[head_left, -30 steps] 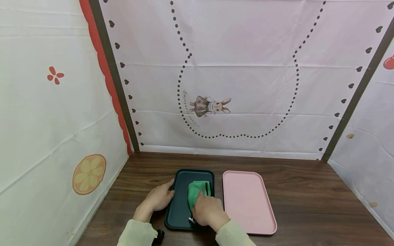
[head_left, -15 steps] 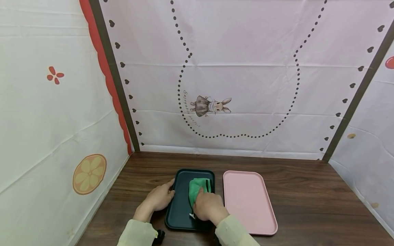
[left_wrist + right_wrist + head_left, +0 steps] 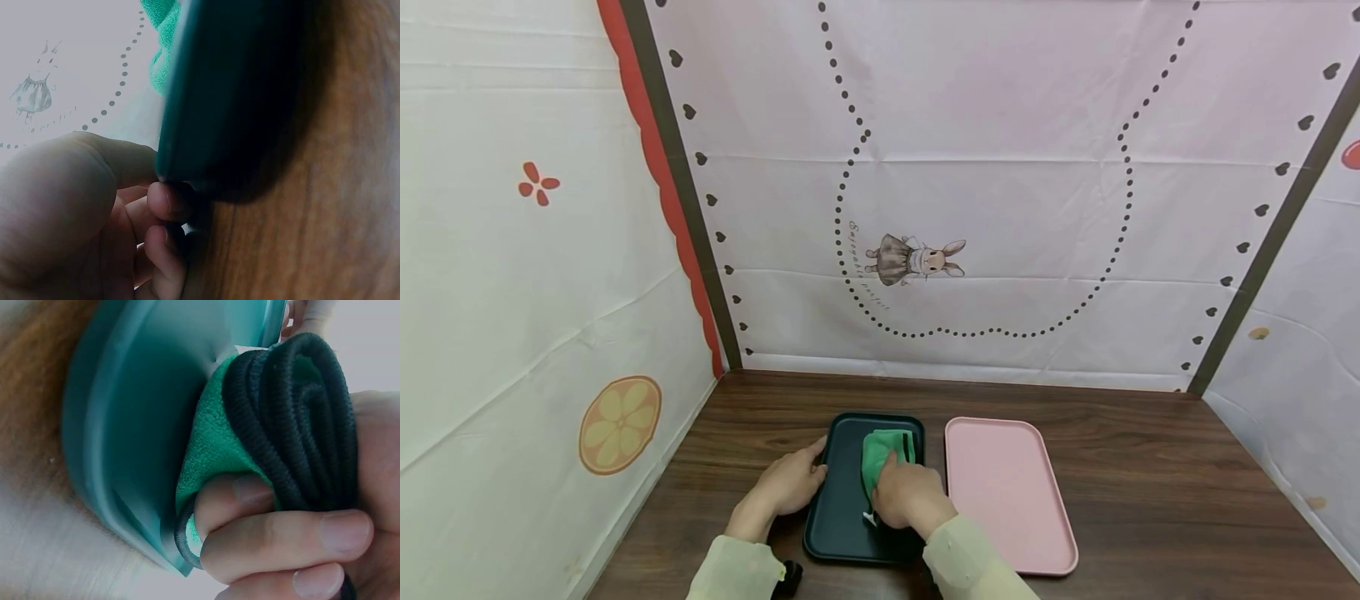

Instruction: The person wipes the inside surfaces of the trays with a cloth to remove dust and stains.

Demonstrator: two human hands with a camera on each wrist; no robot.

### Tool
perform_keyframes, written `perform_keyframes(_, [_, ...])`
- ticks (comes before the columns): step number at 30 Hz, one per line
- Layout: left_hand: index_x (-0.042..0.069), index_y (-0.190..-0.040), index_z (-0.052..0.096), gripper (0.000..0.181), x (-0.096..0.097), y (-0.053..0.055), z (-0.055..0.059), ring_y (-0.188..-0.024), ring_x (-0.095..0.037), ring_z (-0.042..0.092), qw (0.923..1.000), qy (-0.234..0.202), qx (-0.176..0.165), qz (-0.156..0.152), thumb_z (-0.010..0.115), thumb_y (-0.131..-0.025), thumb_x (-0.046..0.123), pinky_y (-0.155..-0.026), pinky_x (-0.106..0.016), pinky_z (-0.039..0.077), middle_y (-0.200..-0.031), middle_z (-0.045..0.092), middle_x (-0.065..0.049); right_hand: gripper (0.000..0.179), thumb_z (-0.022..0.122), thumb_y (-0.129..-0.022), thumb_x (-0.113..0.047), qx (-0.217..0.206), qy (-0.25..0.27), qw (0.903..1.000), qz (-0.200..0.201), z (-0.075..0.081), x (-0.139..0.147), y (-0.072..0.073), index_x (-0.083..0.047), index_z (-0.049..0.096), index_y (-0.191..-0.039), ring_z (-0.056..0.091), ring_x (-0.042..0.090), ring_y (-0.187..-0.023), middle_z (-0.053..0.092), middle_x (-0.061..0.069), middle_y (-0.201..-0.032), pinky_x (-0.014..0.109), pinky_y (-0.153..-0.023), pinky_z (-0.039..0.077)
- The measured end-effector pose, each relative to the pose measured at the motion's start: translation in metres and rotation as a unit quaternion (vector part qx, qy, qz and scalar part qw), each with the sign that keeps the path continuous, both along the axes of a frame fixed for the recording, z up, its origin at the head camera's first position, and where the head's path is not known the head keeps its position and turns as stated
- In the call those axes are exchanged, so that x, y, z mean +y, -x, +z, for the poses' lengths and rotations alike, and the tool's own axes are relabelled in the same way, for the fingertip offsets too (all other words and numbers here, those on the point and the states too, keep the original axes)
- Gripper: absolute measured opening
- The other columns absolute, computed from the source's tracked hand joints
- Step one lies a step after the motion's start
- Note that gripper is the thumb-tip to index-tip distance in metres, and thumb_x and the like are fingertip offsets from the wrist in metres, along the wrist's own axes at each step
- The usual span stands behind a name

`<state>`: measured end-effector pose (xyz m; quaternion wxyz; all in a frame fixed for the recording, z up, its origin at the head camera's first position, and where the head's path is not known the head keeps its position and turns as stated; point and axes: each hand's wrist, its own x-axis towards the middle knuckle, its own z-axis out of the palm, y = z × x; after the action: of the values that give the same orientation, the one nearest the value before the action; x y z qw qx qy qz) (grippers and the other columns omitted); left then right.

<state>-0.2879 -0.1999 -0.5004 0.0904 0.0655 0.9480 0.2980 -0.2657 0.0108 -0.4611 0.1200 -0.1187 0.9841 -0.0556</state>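
Pale yellow-green sleeves (image 3: 733,571), apparently a black wrist device (image 3: 788,577)

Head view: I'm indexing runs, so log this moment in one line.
left hand: touches left edge of dark tray; right hand: grips green cloth on dark tray; pink tray: right of dark tray

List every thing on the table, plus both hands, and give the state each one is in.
Dark tray: face up, flat on the table, cloth within its rim.
Cloth: green, folded in layers, gripped.
Pink tray: face up, flat, no hand on it.
Left hand: holding the dark tray's left edge.
Right hand: fingers curled around the cloth, over the dark tray.
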Motion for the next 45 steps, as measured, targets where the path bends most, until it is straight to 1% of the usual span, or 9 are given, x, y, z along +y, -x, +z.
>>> perform_keyframes(5, [0.016,-0.162,0.038,0.057,0.000,0.000,0.000,-0.055,-0.018,0.048,1.0000,0.001,0.000,-0.001,0.053,-0.108,0.024,-0.067,-0.034,0.042,-0.065,0.055,0.000,0.071,0.061,-0.100,-0.040,0.001,-0.001,1.0000,-0.003,-0.001,0.000,0.005,0.002,0.044,-0.155,0.073,0.028,-0.092,0.074,0.016,-0.114,0.047,-0.082,0.060])
perform_keyframes(8, [0.016,-0.162,0.037,0.057,-0.001,0.000,0.000,-0.054,-0.017,0.048,1.0000,-0.002,-0.002,-0.002,0.053,-0.108,0.024,-0.065,-0.034,0.041,-0.065,0.056,0.000,0.070,0.061,-0.101,-0.040,-0.002,-0.002,1.0000,-0.005,0.001,0.000,0.006,0.001,0.044,-0.155,0.072,0.026,-0.090,0.075,0.015,-0.111,0.047,-0.082,0.060])
perform_keyframes(11, [0.016,-0.162,0.037,0.057,-0.001,0.000,0.000,-0.053,-0.017,0.048,1.0000,-0.007,-0.004,-0.002,0.053,-0.108,0.024,-0.061,-0.033,0.041,-0.065,0.056,-0.001,0.069,0.061,-0.101,-0.039,-0.005,-0.005,1.0000,-0.006,0.001,0.000,0.007,0.000,0.043,-0.156,0.069,0.024,-0.081,0.074,0.013,-0.097,0.045,-0.080,0.059])
perform_keyframes(15, [0.016,-0.162,0.037,0.057,-0.001,0.001,0.000,-0.054,-0.018,0.048,0.9999,-0.009,-0.006,-0.001,0.053,-0.108,0.024,-0.060,-0.033,0.040,-0.065,0.056,-0.001,0.069,0.058,-0.103,-0.039,-0.014,-0.009,0.9998,-0.010,0.002,0.000,0.010,-0.002,0.039,-0.158,0.062,0.021,-0.069,0.065,0.008,-0.074,0.041,-0.076,0.056])
perform_keyframes(18, [0.017,-0.162,0.037,0.057,-0.001,0.001,0.000,-0.055,-0.018,0.049,1.0000,-0.005,-0.006,-0.001,0.053,-0.108,0.024,-0.063,-0.034,0.041,-0.067,0.056,-0.001,0.070,0.057,-0.104,-0.039,-0.024,-0.008,0.9996,-0.013,0.002,0.001,0.013,-0.003,0.036,-0.160,0.060,0.021,-0.067,0.061,0.006,-0.069,0.041,-0.075,0.055])
perform_keyframes(25, [0.016,-0.162,0.037,0.057,-0.001,0.000,-0.001,-0.055,-0.018,0.048,1.0000,-0.004,-0.003,-0.003,0.053,-0.108,0.024,-0.063,-0.034,0.041,-0.068,0.056,-0.001,0.070,0.056,-0.105,-0.040,-0.029,-0.005,0.9995,-0.013,0.002,0.001,0.018,-0.003,0.035,-0.161,0.065,0.021,-0.077,0.070,0.008,-0.084,0.043,-0.080,0.057])
perform_keyframes(34, [0.016,-0.162,0.037,0.057,0.000,0.000,0.000,-0.053,-0.017,0.045,1.0000,-0.003,0.002,-0.006,0.053,-0.108,0.024,-0.061,-0.033,0.039,-0.066,0.055,0.000,0.070,0.055,-0.106,-0.040,-0.033,-0.010,0.9994,-0.010,0.006,0.003,0.021,-0.004,0.033,-0.162,0.062,0.021,-0.072,0.066,0.006,-0.077,0.041,-0.077,0.055])
perform_keyframes(40, [0.015,-0.162,0.037,0.057,0.000,0.000,0.000,-0.053,-0.017,0.045,1.0000,-0.003,0.003,-0.008,0.053,-0.108,0.023,-0.061,-0.033,0.039,-0.066,0.055,0.000,0.069,0.056,-0.105,-0.039,-0.025,-0.012,0.9996,-0.006,0.007,0.004,0.022,-0.003,0.036,-0.160,0.064,0.021,-0.076,0.074,0.010,-0.096,0.043,-0.080,0.057])
perform_keyframes(45, [0.014,-0.162,0.037,0.057,-0.001,0.000,0.000,-0.059,-0.017,0.050,1.0000,0.003,0.001,-0.005,0.053,-0.108,0.023,-0.067,-0.035,0.042,-0.072,0.057,0.000,0.070,0.054,-0.106,-0.040,-0.030,-0.010,0.9995,0.006,0.004,0.004,0.024,-0.002,0.033,-0.161,0.063,0.020,-0.073,0.070,0.008,-0.087,0.041,-0.077,0.056])
